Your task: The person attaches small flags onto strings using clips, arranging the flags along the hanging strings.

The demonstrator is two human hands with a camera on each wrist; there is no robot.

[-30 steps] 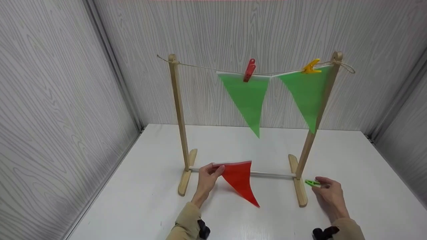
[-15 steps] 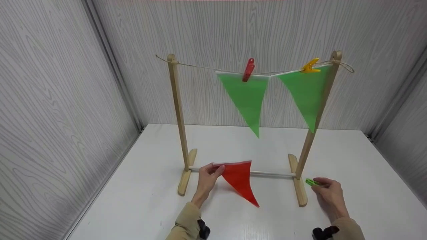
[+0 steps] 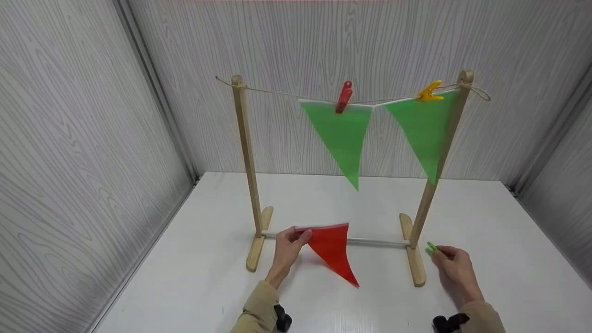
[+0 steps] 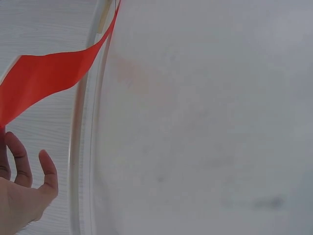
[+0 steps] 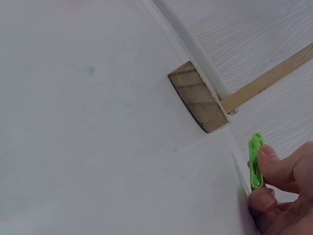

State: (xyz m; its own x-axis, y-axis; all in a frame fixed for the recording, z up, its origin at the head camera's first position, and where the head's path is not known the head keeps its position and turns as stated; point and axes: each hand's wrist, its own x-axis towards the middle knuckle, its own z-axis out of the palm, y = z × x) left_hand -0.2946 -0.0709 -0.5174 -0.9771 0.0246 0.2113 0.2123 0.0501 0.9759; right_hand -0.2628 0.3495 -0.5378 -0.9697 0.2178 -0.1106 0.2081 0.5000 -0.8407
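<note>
My left hand point(image 3: 287, 249) pinches a red triangular pennant point(image 3: 334, 249) by the left end of its white top edge. The pennant's point hangs down to the right, and in the left wrist view the red sheet point(image 4: 49, 76) curves upward from the fingers. To the right of the stand's foot, my right hand point(image 3: 455, 268) holds a small green clothespin point(image 3: 431, 247) between thumb and fingers. Seen from the right wrist, the clothespin point(image 5: 256, 160) stands lengthwise against the thumb.
A wooden stand point(image 3: 249, 162) carries a twine line point(image 3: 277, 92). On it hang two green pennants point(image 3: 344, 138), one under a red clothespin point(image 3: 344, 97), the other under a yellow clothespin point(image 3: 430, 91). A white rod point(image 3: 379, 242) joins the feet on the white table point(image 3: 222, 259).
The green clothespin has turned in my right fingers, from lying sideways to pointing up and left. My left hand and the red pennant have stayed in place.
</note>
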